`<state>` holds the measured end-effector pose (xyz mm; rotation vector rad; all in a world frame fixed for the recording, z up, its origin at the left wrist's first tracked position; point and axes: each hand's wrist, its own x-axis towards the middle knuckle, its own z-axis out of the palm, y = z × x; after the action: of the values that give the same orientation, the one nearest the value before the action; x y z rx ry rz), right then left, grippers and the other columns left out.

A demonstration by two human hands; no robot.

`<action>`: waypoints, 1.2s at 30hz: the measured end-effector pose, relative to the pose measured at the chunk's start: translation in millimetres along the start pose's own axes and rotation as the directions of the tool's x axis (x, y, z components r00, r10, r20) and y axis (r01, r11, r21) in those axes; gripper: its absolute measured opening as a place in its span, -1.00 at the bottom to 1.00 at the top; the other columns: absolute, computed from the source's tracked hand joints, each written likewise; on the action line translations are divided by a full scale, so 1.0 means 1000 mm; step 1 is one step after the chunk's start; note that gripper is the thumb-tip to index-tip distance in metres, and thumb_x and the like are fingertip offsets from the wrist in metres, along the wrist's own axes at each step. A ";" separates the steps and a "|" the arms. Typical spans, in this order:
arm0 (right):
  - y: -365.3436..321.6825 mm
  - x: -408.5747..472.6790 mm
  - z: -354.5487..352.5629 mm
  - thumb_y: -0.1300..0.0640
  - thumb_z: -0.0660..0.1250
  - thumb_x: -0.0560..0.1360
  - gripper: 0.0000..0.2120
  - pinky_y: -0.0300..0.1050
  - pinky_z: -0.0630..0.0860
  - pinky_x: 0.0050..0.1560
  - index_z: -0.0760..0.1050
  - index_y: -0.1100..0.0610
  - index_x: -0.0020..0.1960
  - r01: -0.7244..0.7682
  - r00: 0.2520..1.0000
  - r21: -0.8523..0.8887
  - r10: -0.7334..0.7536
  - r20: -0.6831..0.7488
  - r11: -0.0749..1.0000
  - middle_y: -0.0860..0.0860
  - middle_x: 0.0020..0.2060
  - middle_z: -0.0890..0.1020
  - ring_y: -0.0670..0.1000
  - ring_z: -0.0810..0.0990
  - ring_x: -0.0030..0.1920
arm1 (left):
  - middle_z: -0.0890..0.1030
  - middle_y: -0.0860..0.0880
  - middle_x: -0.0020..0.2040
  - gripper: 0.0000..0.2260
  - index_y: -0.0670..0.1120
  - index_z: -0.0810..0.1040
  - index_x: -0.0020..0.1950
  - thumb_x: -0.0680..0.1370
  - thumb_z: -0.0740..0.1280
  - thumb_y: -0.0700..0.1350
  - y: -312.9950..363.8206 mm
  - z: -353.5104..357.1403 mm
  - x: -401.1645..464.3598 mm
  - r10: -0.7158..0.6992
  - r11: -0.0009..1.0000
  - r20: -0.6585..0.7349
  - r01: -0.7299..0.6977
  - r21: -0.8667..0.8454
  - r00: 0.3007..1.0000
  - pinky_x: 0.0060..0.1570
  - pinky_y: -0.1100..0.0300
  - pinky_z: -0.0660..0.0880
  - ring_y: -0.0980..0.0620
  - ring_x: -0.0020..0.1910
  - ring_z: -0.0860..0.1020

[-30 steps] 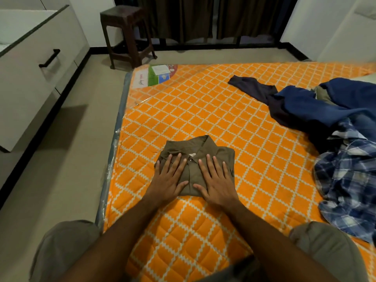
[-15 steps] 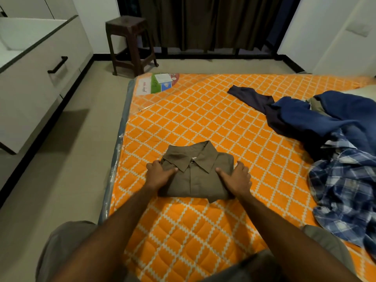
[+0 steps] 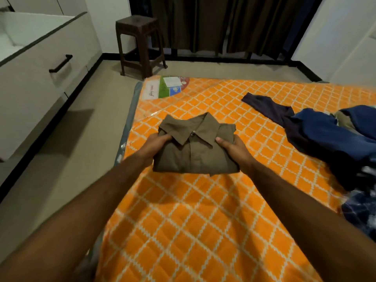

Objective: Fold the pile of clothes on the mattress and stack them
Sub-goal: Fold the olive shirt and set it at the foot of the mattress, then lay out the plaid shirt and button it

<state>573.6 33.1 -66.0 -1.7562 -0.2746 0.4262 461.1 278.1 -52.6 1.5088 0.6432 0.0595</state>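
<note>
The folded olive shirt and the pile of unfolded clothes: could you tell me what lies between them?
Only bare orange mattress separates the folded olive shirt from the pile of unfolded clothes, as the head view shows.

Dim rm: beige floor [image 3: 67,151], brown stool [image 3: 140,43] by dark curtains [image 3: 219,23], white drawer unit [image 3: 38,78] left.

Shirt [image 3: 195,151] olive brown, plain, same-colour collar. Mattress [image 3: 203,220] orange with white diamond lattice, quilted look; grey-blue edge on left side. Label [image 3: 165,88] at far corner white, green, blue, bit of red. Pile [image 3: 335,139] at right: dark navy piece, brighter blue piece, scrap of olive, blue-white check at lower right, blurred. Stool [image 3: 140,43] dark brown. Curtain [image 3: 223,23] dark brown. Floor [image 3: 67,159] beige-grey, black skirting. Cabinet [image 3: 36,78] off-white, black handle and trim. Walls white
</note>
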 end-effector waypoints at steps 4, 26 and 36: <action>-0.058 0.138 0.021 0.12 0.39 0.59 -0.73 -0.16 0.66 -0.09 0.56 0.20 0.26 0.072 0.996 0.032 -0.073 0.043 0.997 0.09 0.10 0.70 0.02 0.71 -0.01 | 0.65 -0.07 -0.06 -0.76 -0.17 0.59 0.17 0.55 0.41 -0.10 0.081 -0.038 0.105 0.058 0.997 -0.123 -0.062 -0.034 0.991 -0.23 0.17 0.50 0.02 -0.14 0.59; 0.073 0.421 0.102 -0.32 0.08 0.62 -0.38 0.01 0.29 0.38 0.13 -0.12 0.60 0.272 0.948 -0.470 -0.319 -0.021 0.840 -0.05 0.39 0.41 0.00 0.31 0.36 | 0.41 -0.10 0.48 -0.39 -0.02 0.25 0.56 0.60 0.23 0.27 0.011 -0.078 0.427 0.466 0.750 -0.354 -0.149 0.645 0.811 0.34 -0.05 0.42 -0.13 0.41 0.43; 0.102 0.231 0.047 -0.31 -0.17 0.58 -0.26 0.01 -0.10 0.56 0.02 0.04 0.65 0.279 0.952 -0.855 -0.241 0.187 0.438 -0.01 0.63 0.05 0.04 0.02 0.62 | 0.14 -0.19 0.61 -0.39 -0.13 0.22 0.60 0.65 -0.02 0.20 -0.052 0.001 0.245 0.441 0.297 -0.067 -0.075 0.952 0.895 0.50 -0.27 0.13 -0.19 0.57 0.19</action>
<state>757.8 145.2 -205.0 -2.6700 -0.9227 0.0478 647.3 375.9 -187.6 2.8360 0.7108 0.2270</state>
